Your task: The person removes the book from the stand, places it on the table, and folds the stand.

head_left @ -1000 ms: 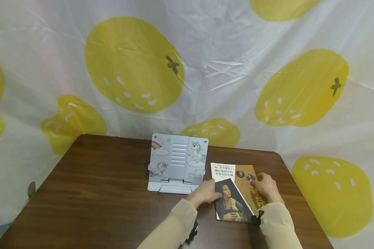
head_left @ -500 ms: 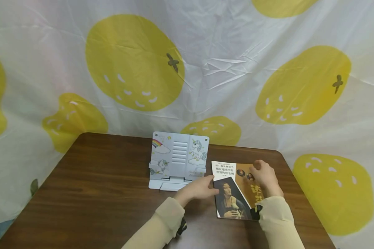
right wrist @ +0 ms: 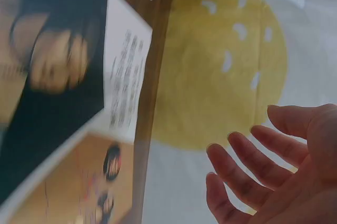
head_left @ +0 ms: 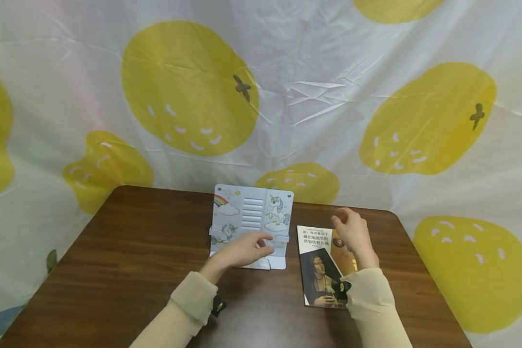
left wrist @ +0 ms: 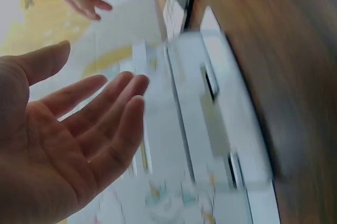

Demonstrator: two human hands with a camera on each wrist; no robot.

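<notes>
A white book stand (head_left: 253, 210) printed with unicorns and a rainbow stands upright on the table. My left hand (head_left: 242, 249) is in front of its lower part, covering some of the ledge in the head view. In the left wrist view, that hand (left wrist: 89, 129) has its fingers spread and slightly bent, holding nothing. To the stand's right lies a book (head_left: 315, 241) with a painted portrait and a brown panel on its cover. My right hand (head_left: 353, 236) hovers above the book's upper right part. Its fingers (right wrist: 247, 166) are apart and hold nothing in the right wrist view.
Both things are on a dark brown wooden table (head_left: 126, 251) with rounded back corners. Behind it hangs a white cloth (head_left: 296, 130) with big yellow fruit shapes.
My left hand has let go of the book's left edge and moved left to the stand. My right hand has lifted off the book's right side and shifted up and left.
</notes>
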